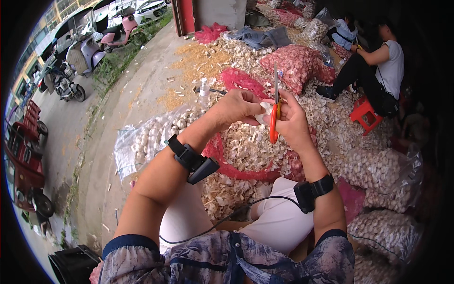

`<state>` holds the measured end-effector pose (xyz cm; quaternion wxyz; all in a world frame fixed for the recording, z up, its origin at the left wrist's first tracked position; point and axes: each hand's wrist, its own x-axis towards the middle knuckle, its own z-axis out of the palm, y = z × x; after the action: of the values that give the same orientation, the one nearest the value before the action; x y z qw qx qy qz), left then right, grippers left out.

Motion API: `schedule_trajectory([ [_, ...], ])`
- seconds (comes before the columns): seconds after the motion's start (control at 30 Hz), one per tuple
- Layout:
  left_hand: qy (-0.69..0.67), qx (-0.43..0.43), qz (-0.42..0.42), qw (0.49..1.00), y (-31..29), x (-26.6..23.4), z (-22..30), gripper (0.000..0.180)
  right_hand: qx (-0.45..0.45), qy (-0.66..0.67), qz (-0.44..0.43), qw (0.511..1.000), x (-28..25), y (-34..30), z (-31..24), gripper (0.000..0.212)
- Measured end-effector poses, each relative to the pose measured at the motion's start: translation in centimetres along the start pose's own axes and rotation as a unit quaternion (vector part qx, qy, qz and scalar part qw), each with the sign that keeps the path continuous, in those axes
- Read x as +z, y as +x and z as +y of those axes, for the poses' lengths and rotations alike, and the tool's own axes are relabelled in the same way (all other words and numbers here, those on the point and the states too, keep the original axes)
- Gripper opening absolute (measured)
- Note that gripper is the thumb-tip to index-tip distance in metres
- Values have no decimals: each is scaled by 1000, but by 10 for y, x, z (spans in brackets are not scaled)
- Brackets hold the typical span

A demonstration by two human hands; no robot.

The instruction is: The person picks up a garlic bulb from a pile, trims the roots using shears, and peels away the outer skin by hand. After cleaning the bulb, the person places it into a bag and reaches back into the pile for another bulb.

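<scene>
My left hand (235, 108) pinches a white garlic bulb (266, 114) in its fingertips, out in front of me. In my right hand (295, 125) is a pair of scissors (274, 124) with orange-red handles, blades pointing up and away. The bulb sits right beside the scissor handles, and my fingers partly cover it. Beneath both hands, a heap of dry garlic skins (253, 150) lies in a spread red mesh bag (217, 158). Left of it, a clear plastic bag (151, 135) holds many white garlic bulbs. Straps with small black devices are on both wrists.
A clear bottle (204, 89) stands beyond my left forearm. Past my hands sits a full red mesh sack (302, 66) of garlic. Filled bags (378, 170) are stacked at the right. Nearby, a person (390, 61) sits on a red stool (365, 113); another is farther back.
</scene>
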<state>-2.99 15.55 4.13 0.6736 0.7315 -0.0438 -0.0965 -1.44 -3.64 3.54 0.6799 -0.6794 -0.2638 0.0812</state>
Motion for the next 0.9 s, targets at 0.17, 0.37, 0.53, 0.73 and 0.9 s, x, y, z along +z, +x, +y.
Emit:
schedule_trajectory([
  [0.17, -186, -1, -49, 981, 1, -13, -4, 14, 26, 125, -11, 992, -14, 3, 8, 57],
  [0.37, -52, -6, -31, 998, 5, -13, -9, 14, 140, 308, -3, 941, -17, 7, 15, 41],
  [0.53, 73, -39, -130, 988, 3, -4, -10, 24, 173, 407, 18, 897, -35, 15, 23, 34],
  [0.73, -16, -4, -119, 993, 10, 7, -11, 50, 164, 331, 43, 928, -23, 11, 17, 31],
  [0.9, -59, -12, -119, 991, 9, 11, -15, 47, 140, 244, 48, 958, -12, 7, 26, 40],
])
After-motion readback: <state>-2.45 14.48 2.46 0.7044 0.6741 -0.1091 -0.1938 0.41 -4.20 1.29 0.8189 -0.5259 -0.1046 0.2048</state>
